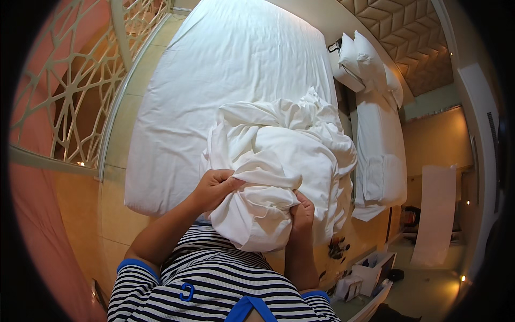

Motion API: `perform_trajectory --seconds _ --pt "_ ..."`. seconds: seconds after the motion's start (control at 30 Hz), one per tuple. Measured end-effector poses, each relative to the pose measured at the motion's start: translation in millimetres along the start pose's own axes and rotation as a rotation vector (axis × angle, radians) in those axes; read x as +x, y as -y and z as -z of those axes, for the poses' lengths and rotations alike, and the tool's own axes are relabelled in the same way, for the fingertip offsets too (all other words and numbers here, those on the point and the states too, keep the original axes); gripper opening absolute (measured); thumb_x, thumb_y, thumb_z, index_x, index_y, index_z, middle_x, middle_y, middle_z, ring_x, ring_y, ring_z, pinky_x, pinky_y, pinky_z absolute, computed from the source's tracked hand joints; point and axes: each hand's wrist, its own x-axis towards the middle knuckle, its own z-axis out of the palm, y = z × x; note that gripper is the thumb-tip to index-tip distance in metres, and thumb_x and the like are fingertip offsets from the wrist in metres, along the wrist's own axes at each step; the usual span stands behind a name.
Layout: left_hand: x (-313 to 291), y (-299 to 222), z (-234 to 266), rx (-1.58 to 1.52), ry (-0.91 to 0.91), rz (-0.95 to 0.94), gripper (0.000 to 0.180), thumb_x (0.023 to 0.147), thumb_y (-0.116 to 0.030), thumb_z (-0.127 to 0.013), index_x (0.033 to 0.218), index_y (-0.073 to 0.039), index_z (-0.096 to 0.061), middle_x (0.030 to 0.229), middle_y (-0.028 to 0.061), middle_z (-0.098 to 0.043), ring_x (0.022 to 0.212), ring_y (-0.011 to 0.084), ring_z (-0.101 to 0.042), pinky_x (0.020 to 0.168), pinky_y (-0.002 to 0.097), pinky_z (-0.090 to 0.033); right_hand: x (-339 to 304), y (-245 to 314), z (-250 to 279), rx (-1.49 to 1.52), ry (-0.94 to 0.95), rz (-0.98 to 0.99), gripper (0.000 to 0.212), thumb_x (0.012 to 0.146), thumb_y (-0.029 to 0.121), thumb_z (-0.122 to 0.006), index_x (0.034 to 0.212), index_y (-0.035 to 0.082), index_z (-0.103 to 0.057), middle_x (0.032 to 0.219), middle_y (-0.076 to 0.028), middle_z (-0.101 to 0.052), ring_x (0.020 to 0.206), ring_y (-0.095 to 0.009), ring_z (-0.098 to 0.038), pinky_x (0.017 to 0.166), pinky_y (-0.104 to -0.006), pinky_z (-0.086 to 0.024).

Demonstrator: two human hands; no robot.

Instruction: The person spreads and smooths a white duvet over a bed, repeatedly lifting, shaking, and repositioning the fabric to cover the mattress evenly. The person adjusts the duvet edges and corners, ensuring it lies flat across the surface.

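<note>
1. White cloth point(287, 147), bunched at the clock's centre, over the near part of the bed point(230, 61).
2. Left hand point(215, 188), at 8 o'clock: pinched closed on the cloth's gathered edge.
3. Right hand point(303, 209), between 4 and 5: curled closed around another fold.
4. White pillows point(369, 58), between 1 and 2.
5. Striped shirt point(214, 268), toward 6.

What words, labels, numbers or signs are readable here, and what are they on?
Striped shirt: a curved blue emblem, told here only by shape and colour.
White cloth and bed: no text visible.
White box, lower right: any print is too small to read.
</note>
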Motion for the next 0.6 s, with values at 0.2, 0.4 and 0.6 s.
perform_trajectory --seconds 0.2,0.4,0.6 --pt "26.3 -39.3 15.7 1.074 -0.421 -0.769 0.025 0.072 -0.01 -0.059 0.053 -0.003 -0.044 0.05 0.0083 -0.04 0.047 0.0227 -0.037 0.049 0.0321 -0.032 -5.6 6.7 15.5 -0.076 0.023 0.037 0.039 0.077 0.026 -0.044 0.092 -0.01 -0.052 0.082 -0.012 -0.059 0.069 -0.016 -0.057 0.062 -0.0236 -0.046" --pt "14.4 -44.3 9.7 0.899 -0.617 -0.938 0.015 0.071 -0.007 -0.057 0.079 -0.001 -0.045 0.071 0.0073 -0.041 0.059 0.0169 -0.038 0.057 0.0268 -0.035 13.6 25.5 11.1 0.024 -0.23 0.147 0.027 0.079 0.015 -0.038 0.092 -0.004 -0.053 0.08 -0.009 -0.057 0.068 -0.014 -0.055 0.057 -0.0242 -0.045" --pt "-10.2 -16.6 -22.1 0.793 -0.077 -0.623 0.064 0.063 -0.021 -0.071 0.115 -0.003 -0.038 0.095 0.0105 -0.051 0.092 0.0219 -0.049 0.081 0.0295 -0.038 25.7 16.6 6.7 0.217 -0.13 0.125 0.031 0.071 0.01 -0.039 0.094 -0.007 -0.051 0.087 -0.013 -0.056 0.075 -0.018 -0.055 0.064 -0.0262 -0.046"
